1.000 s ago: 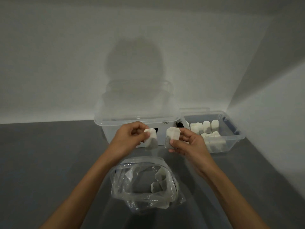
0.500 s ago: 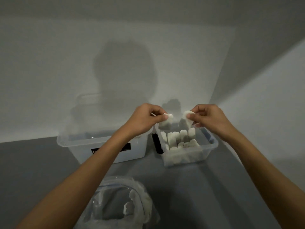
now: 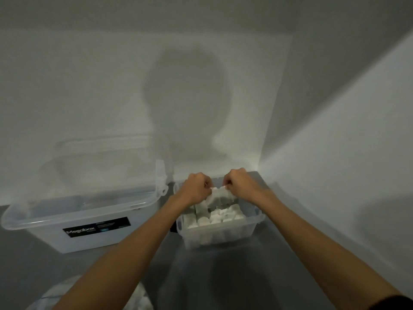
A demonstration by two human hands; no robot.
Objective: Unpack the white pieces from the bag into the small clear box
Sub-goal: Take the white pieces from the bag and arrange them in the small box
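Hands both out over the small clear box [image 3: 223,239], which sits on a dark grey surface [image 3: 223,278] in the corner where two pale walls meet. Left hand [image 3: 196,190] knuckles up, fingers curled, pinching the top edge of a white piece. Right hand [image 3: 240,186] the same, curled and pinching the top of another. The two held white pieces [image 3: 220,198] hang side by side between the hands, close enough that I cannot tell whether they touch, and their lower ends reach down to the contents of the box. Stored white pieces [image 3: 223,214] fill the box to near the rim, several standing upright in a row on the left side, others lying heaped toward the right. Large clear bin [image 3: 44,222] stands just beside the box on the left, open, with a black label [image 3: 96,227] reading "Megabox" on its front wall. Clear lid [image 3: 100,144] stands behind it against the back wall, faint in the dim light. Bag [image 3: 143,298], clear plastic, lies near the lower edge, cut off by the frame and partly hidden under the left forearm, with some white showing inside. Rounded head shadow [image 3: 187,97] falls on the back wall above the hands. Dark sleeve [image 3: 397,303] visible at the right elbow
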